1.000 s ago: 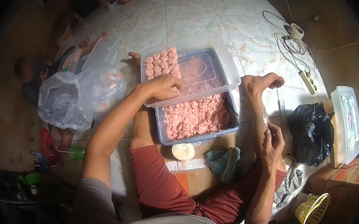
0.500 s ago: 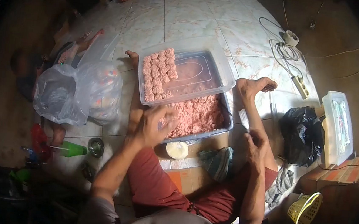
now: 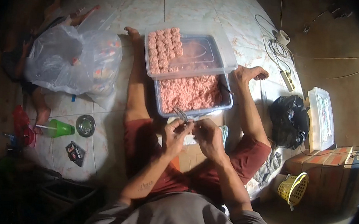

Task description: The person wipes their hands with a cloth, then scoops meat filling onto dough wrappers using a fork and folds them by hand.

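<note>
A metal fork (image 3: 180, 114) points up and left over the near edge of a blue-grey tub (image 3: 195, 113). My left hand (image 3: 175, 138) is closed around the fork just below its tines. Close beside it, my right hand (image 3: 209, 139) has its fingers curled together at the handle end; whether they grip the handle is hidden. Pink minced meat (image 3: 189, 92) fills much of the tub. Across the tub's far part rests a clear plastic container (image 3: 230, 65), with rows of shaped meat balls (image 3: 164, 49) on its left side. A pale round tub behind my hands is mostly covered.
Plastic bags (image 3: 58, 58) and another person's leg (image 3: 41, 104) are at left, near a green cup (image 3: 62, 128) and a metal dish (image 3: 85, 125). On the right are a black bag (image 3: 289, 121), a power strip (image 3: 287, 81), a yellow basket (image 3: 293, 188) and cardboard boxes (image 3: 328, 172).
My right hand has come inward from my right knee. My left hand has drawn back from the meat and closed on the fork, which my right hand held before. The view has shifted.
</note>
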Demonstrator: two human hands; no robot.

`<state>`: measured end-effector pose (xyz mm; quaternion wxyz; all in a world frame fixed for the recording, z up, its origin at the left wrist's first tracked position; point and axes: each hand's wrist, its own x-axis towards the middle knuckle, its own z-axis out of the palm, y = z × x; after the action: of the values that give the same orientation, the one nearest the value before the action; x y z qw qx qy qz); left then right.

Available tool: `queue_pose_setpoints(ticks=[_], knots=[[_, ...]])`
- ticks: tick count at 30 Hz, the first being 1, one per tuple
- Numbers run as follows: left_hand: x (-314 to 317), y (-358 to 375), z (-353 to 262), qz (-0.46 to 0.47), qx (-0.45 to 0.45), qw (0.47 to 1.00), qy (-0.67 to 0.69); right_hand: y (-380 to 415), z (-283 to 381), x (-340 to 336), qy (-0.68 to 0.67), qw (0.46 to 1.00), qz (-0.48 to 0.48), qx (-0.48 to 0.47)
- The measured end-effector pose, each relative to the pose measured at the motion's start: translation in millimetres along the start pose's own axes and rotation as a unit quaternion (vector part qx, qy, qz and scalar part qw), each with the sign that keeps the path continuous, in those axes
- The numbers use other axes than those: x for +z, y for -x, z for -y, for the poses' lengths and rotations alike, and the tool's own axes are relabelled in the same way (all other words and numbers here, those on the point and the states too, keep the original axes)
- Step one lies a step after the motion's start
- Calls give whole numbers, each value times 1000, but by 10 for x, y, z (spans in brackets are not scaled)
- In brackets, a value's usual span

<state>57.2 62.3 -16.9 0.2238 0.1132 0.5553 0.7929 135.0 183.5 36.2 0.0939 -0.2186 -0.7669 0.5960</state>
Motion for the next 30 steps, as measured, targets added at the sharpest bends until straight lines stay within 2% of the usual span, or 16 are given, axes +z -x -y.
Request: queue_pose_setpoints(ticks=[2, 3, 4, 8, 12, 13, 17, 19, 20, 22, 24, 26, 27, 28, 29, 30], knots=[[-164, -15, -71, 36, -26, 999, -31, 42, -52, 76, -137, 989, -30, 37], [-214, -10, -110, 35, -52, 998, 10, 45, -79, 90, -185, 980, -52, 43], [-242, -19, -153, 33, -75, 995, 52, 63, 15, 63, -156, 980, -92, 77], [-438, -15, -160, 37, -79, 990, 107, 46, -129, -138, -174, 975, -133, 27], [-474, 38, -127, 19, -113, 972, 204, 45, -350, -211, -166, 980, -110, 25], [-468, 42, -122, 7, -123, 970, 211, 61, -376, -208, -216, 970, -94, 51], [-406, 84, -166, -27, -148, 962, 226, 47, -380, -217, -373, 922, -56, 92], [-466, 96, -136, -4, -149, 964, 221, 0, -375, -279, -458, 879, 1, 129], [-483, 98, -120, 10, -144, 966, 213, -10, -372, -284, -458, 880, -5, 127], [-485, 115, -89, -7, -150, 966, 209, -35, -325, -240, -550, 819, -9, 164], [-495, 115, -80, -15, -143, 969, 200, -100, -445, -228, -551, 824, 23, 130], [-481, 104, -86, -18, -139, 970, 197, -200, -523, -179, -433, 895, 13, 107], [-475, 112, -85, -22, -137, 971, 193, -247, -617, -171, -258, 965, 6, 53], [-468, 118, -66, -23, -139, 971, 193, -309, -672, -72, -54, 998, -32, 24], [-457, 113, -37, -36, -139, 971, 190, -276, -723, -62, 120, 992, -32, 8], [-463, 104, -33, -48, -138, 972, 183, -222, -767, -30, 286, 958, -33, -9]])
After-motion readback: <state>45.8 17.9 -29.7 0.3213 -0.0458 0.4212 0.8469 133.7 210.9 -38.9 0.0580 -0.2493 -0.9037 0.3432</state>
